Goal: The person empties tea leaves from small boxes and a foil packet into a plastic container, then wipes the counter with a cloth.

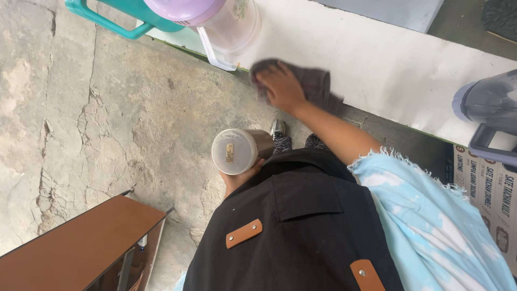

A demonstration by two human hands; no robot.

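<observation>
A: Left side of view?
B: Brown wooden shelf unit point(81, 242) at lower left, on the cracked concrete floor point(107, 124). A teal plastic jug point(116, 16) sits at the top edge, on the end of the white table point(388, 64).

A: Next to the jug?
B: A clear pitcher with a lilac lid point(215, 21), touching or just beside the teal one. Both are cut off by the frame.

A: Left hand?
B: The left hand point(242, 178) is low, close against the black apron point(291, 231). It holds a clear plastic container point(237, 151) with a translucent lid, tipped so the lid faces the camera. Something small and brown shows through the lid. The hand is mostly hidden under the container, so I can't see how the fingers sit; it is clearly gripping it from below.

A: Where is the container relative to the table?
B: Off the table, over the floor, near the body. A shoe point(278, 128) shows just right of it.

A: Right hand?
B: The right hand point(283, 89) is stretched forward and lies flat on a dark grey cloth point(309, 86). Fingers together, pressed down on the cloth point(269, 75). It's blurred, so no finer detail.

A: Cloth position?
B: On the near edge of the table, just right of the clear pitcher, partly hanging over the edge.

A: Far right?
B: A light blue fringed sleeve point(431, 221) covers the right arm. A dark grey pitcher point(487, 105) stands at the right edge, with printed cardboard boxes point(487, 188) below it.
</observation>
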